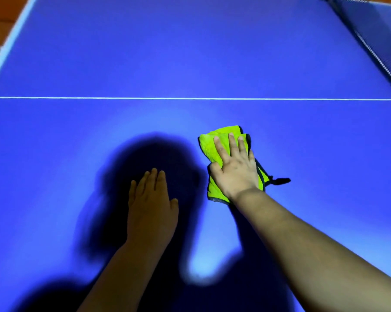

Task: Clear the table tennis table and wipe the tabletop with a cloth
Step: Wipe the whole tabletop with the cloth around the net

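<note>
A folded yellow-green cloth [210,145] with a dark edge and a dark tag lies on the blue table tennis tabletop [190,52], right of centre. My right hand [235,167] presses flat on the cloth with straight fingers spread over it. My left hand [150,201] rests flat on the bare tabletop to the left of the cloth, fingers straight and together, holding nothing.
A thin white centre line [190,98] crosses the tabletop beyond the hands. The net [374,43] runs along the far right. The table's white left edge [7,48] borders an orange-brown floor. My shadow darkens the surface near the hands.
</note>
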### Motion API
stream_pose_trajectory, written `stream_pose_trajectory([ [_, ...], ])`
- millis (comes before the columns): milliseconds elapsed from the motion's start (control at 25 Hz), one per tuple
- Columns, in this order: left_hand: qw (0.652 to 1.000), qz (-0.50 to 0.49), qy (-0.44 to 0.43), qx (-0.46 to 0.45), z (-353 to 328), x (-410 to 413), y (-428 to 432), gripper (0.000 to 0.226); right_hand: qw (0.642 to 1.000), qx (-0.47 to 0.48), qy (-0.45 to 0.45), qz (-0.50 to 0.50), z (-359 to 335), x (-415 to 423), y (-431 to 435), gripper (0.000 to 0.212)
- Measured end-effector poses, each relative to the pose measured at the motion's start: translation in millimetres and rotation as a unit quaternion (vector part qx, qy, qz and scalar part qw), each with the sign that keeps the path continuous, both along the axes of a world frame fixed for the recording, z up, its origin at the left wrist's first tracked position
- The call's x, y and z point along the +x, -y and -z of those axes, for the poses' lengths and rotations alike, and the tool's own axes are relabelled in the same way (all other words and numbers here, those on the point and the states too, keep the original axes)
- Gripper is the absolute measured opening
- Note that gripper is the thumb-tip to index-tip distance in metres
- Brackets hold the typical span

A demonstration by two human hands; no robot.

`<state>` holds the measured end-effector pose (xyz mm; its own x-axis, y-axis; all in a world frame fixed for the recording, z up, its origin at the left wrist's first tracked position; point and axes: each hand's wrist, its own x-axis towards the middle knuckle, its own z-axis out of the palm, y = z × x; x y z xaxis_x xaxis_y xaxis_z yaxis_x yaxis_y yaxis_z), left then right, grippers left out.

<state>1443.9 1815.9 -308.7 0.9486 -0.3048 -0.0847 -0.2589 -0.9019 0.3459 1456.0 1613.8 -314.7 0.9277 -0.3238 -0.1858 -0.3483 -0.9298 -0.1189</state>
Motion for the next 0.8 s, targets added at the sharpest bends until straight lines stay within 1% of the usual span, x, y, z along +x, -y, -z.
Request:
stream_pose_trajectory([
  [240,0.999,0.028,0.017,0.011,-2.4,-62.4,-79.0,0.088,0.999,0.011,-0.010,-0.042,-1.1,-70.6,-76.3,0.072],
  [400,1.000,0.013,0.015,0.022,-6.0,-110.6,-162.7,0.095,0.995,0.020,-0.019,-0.091,-7.5,-120.1,-158.2,0.077],
  [480,1.000,-0.009,0.018,0.019,-3.6,-133.2,-211.6,0.092,0.992,0.023,-0.017,-0.125,-7.1,-138.2,-204.6,0.074],
  [560,0.998,-0.042,0.033,0.017,-0.4,-152.0,-254.7,0.082,0.987,0.006,0.005,-0.163,-4.2,-152.1,-246.5,0.069],
  [640,0.996,-0.080,0.039,0.027,2.1,-171.9,-302.7,0.073,0.974,-0.006,0.026,-0.226,-2.9,-164.8,-297.2,0.065],
  [680,0.994,-0.104,0.033,0.030,1.4,-179.6,-324.7,0.072,0.964,0.001,0.031,-0.263,-3.3,-170.2,-322.7,0.067],
  [800,0.982,-0.183,-0.028,0.039,-2.7,-201.6,-392.6,0.069,0.920,0.023,0.031,-0.390,-7.0,-186.3,-398.3,0.077],
])
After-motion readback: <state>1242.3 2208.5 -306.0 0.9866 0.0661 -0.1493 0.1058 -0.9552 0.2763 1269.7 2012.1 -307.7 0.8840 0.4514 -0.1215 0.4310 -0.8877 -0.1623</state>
